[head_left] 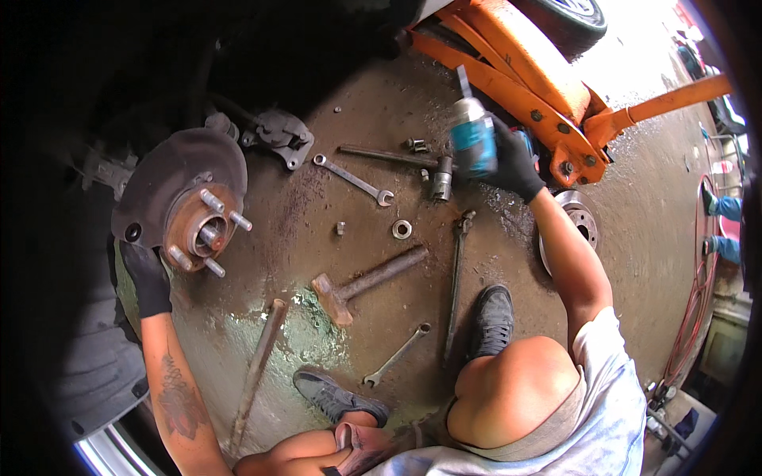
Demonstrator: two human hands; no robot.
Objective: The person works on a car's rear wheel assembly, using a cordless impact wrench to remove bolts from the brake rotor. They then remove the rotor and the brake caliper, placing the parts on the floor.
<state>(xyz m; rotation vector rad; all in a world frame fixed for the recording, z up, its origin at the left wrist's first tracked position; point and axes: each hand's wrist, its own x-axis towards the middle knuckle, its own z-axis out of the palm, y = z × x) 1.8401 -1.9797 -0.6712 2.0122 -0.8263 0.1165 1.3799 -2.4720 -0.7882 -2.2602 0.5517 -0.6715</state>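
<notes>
My left hand [148,279], in a black glove, is against the lower edge of a brake dust shield [171,170]; its fingers are mostly hidden there. A rusty wheel hub [190,230] with several studs stands in front of that shield. My gloved right hand [512,163] is closed on what looks like a cordless impact driver [474,147], with a teal body, pale nose and narrow metal shaft. Motion blurs it. On the floor just below lie a socket [442,184] and a dark bar [385,155]. A brake caliper [279,135] hangs beyond the hub.
An orange floor jack [548,71] stands at the far right, near a brake disc [583,222]. On the floor lie a hammer [373,282], combination wrenches [353,181], a ratchet [459,278], a pipe [258,369] and a nut [402,229]. A red hose [698,293] runs along the right.
</notes>
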